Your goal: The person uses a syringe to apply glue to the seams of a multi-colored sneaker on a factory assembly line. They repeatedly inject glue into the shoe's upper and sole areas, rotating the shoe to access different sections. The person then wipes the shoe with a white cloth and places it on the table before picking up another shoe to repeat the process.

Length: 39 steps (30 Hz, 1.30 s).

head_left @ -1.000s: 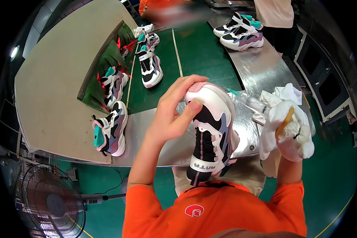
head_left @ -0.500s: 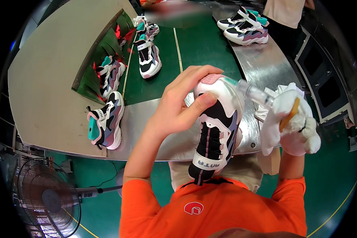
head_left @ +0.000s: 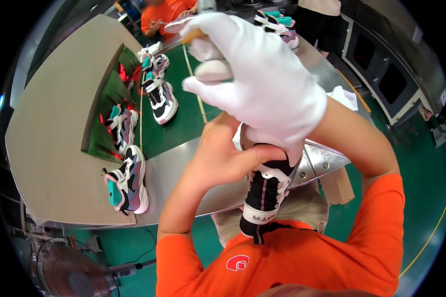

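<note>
A white, black and purple sneaker (head_left: 263,194) is tilted upright over the metal table edge, its heel end toward my body. My bare left hand (head_left: 223,156) is wrapped round its toe end, thumb across the black upper. Above it my white-gloved right hand (head_left: 267,74) is raised and curled, hiding most of the toe. It grips a clear syringe-like tube (head_left: 206,6), of which only a short part shows at the top edge. A tan piece (head_left: 192,35) also sticks out by the gloved fingers; its kind is unclear.
Sneakers stand on the green belt (head_left: 183,114), one (head_left: 161,101) in front. Another sneaker (head_left: 129,183) rests on the beige board (head_left: 49,148) at left. More shoes (head_left: 277,24) lie at far right. A co-worker in orange (head_left: 166,15) sits opposite. A fan (head_left: 79,277) stands lower left.
My right hand has swung from the right side up and left over the shoe's toe, carrying the tube. My left hand keeps its hold. The whole view has shifted slightly.
</note>
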{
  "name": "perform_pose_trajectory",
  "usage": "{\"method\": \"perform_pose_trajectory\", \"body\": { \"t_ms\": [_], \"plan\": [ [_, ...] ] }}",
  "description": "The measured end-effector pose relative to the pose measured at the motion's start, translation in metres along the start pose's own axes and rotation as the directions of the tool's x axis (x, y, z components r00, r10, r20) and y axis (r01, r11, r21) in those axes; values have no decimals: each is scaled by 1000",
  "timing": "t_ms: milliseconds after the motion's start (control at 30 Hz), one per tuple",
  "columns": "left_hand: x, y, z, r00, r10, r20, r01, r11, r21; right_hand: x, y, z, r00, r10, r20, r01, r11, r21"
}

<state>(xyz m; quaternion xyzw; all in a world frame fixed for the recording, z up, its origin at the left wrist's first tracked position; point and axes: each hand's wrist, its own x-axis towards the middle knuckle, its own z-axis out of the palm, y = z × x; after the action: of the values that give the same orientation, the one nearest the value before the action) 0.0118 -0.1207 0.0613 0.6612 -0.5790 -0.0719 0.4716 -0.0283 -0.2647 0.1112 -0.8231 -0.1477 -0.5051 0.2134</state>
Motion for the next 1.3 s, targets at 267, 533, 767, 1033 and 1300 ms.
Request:
{"method": "perform_pose_trajectory", "body": {
  "t_ms": [267,533,767,1033,1300],
  "plan": [
    [5,-7,-6,985,172,11,-171,985,-34,-95,-2,-82,675,737,-27,-700,652,292],
    [5,-19,-17,985,163,48,-162,986,-30,-192,3,-97,150,897,415,-972,55,230],
    [4,-26,-17,1000,14,13,-13,994,-111,-144,-10,-93,696,620,363,-478,22,878],
    [-6,-39,-25,1000,-2,6,3,992,-123,-119,-7,-62,799,430,420,-453,-29,891],
    [-13,-49,-24,992,21,-125,-44,982,-185,-103,-7,-67,663,509,548,-669,76,739]
  ]
}}
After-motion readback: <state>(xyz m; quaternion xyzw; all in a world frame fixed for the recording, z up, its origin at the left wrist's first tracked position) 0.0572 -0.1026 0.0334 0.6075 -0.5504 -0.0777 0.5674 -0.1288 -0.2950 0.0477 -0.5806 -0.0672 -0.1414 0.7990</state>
